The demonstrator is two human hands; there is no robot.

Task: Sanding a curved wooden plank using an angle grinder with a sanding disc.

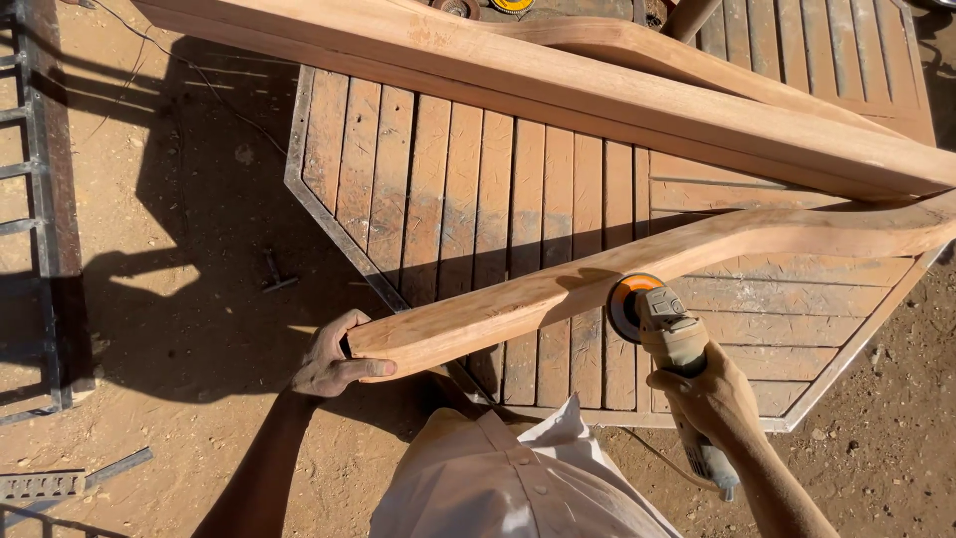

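Observation:
A long curved wooden piece (597, 279) lies across a slatted wooden tabletop (448, 189). My left hand (334, 359) grips its near end, thumb underneath. My right hand (712, 394) holds an angle grinder (672, 334) by its body. The grinder's orange-backed sanding disc (625, 302) presses against the near edge of the curved piece, about midway along it. A cable runs from the grinder's tail down past my forearm.
A thick straight beam (558, 85) and another curved piece (677, 60) lie across the far side of the tabletop. Metal frames (40, 199) stand at the left on sandy ground. A slotted metal strip (60, 483) lies at the lower left.

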